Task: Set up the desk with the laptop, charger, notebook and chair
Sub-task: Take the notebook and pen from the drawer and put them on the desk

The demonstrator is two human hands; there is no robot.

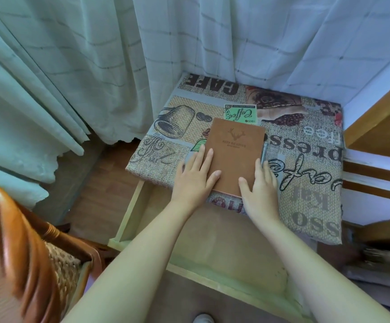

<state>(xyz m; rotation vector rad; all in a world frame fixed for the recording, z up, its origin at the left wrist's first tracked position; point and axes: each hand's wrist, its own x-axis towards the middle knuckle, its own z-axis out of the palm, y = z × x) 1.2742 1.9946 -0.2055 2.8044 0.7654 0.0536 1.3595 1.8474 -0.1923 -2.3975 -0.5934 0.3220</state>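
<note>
Pale checked curtains (212, 54) hang behind a small desk (310, 183) draped in a coffee-print cloth, its drawer (224, 252) pulled open under the person's forearms. One brown notebook (234, 155) lies flat on the cloth between the two hands. The left hand (195, 177) rests flat with fingers spread over its near-left edge; the right hand (260, 185) lies flat along its right side, gripping nothing. One pen (264, 152) sits just beyond the right fingertips. The step looks like squaring the notebook; next, probably fetching the one chair (26, 241) left of the left arm. No laptop or charger shows.
</note>
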